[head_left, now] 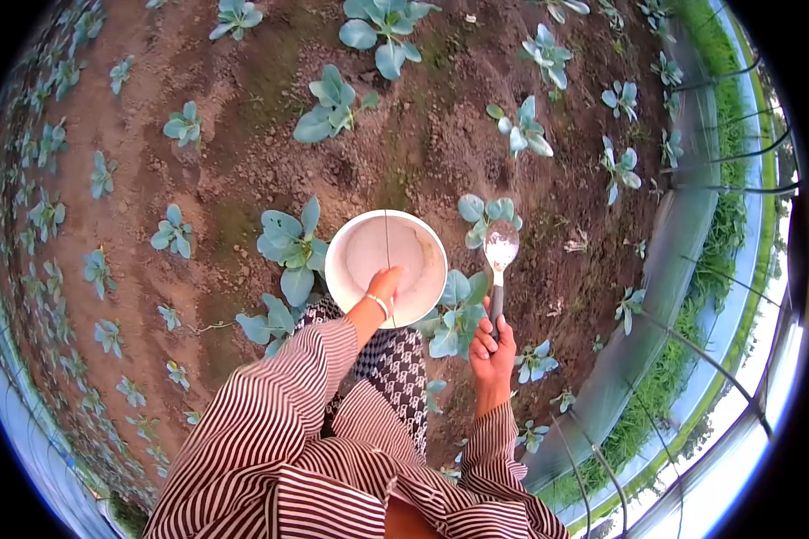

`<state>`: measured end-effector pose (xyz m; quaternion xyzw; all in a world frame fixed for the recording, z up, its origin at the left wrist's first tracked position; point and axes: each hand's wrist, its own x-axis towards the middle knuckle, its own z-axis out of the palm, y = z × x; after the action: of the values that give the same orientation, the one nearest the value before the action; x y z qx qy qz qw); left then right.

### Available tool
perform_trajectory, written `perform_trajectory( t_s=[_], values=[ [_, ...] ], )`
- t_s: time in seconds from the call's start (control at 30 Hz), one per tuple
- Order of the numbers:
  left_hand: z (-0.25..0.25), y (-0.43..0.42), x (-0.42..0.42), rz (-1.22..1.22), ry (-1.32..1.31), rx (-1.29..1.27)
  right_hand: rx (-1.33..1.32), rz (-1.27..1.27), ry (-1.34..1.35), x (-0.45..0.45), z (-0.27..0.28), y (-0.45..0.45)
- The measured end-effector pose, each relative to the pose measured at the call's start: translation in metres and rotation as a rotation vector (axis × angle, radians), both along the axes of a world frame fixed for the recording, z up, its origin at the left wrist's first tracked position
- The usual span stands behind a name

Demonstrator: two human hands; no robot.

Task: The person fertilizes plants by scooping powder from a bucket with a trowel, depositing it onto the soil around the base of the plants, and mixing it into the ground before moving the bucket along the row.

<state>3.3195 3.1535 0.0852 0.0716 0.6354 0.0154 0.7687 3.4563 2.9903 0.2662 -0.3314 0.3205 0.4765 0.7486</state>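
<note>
A white bucket [335, 269] hangs or stands in front of my legs, among the leafy plants. My left hand [386, 286], with a pale bracelet at the wrist, is closed around its thin wire handle [387, 238]. Pale material appears to lie in the bottom of the bucket, but what it is I cannot tell. To the right, my right hand [493, 349] grips a large metal spoon [497, 301] by its dark handle, bowl pointing away from me. Bright white patches show in the bowl; whether they are contents or glare is unclear. Just beyond the spoon is a small blue-green plant [476, 211].
Rows of young blue-green leafy plants [330, 110] grow in brown soil [243, 148] all around. Close to the bucket stand larger plants [288, 247] on its left. A curved net barrier with thin dark rods [733, 157] runs along the right, grass [724, 225] behind it.
</note>
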Motion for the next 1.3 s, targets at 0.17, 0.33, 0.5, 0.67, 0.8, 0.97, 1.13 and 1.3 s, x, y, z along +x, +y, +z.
perform_trajectory(
  t_s=[0.17, 0.33, 0.5, 0.67, 0.8, 0.97, 1.13, 1.3],
  values=[
    [0.091, 0.07, 0.063, -0.048, -0.091, 0.264, 0.123, 0.033, 0.015, 0.05, 0.023, 0.062],
    [0.105, 0.126, 0.139, 0.052, 0.001, 0.384, 0.207, 0.041, 0.006, 0.142, 0.021, 0.114],
    [0.068, 0.232, 0.26, 0.182, -0.022, 0.383, 0.248, 0.252, 0.031, 0.299, -0.045, 0.204],
    [0.07, 0.344, 0.353, 0.252, -0.051, 0.178, 0.166, 0.252, -0.008, 0.422, -0.065, 0.289],
    [0.07, 0.392, 0.403, 0.327, -0.095, 0.122, 0.064, 0.231, -0.07, 0.477, -0.073, 0.314],
    [0.03, 0.424, 0.482, 0.464, -0.217, 0.074, -0.005, 0.234, -0.116, 0.516, -0.085, 0.331],
    [-0.074, 0.416, 0.543, 0.535, -0.316, 0.014, -0.04, 0.372, -0.235, 0.544, -0.092, 0.362],
    [-0.164, 0.449, 0.536, 0.531, -0.381, 0.083, -0.322, 0.885, -0.532, 0.579, -0.115, 0.421]
  ],
)
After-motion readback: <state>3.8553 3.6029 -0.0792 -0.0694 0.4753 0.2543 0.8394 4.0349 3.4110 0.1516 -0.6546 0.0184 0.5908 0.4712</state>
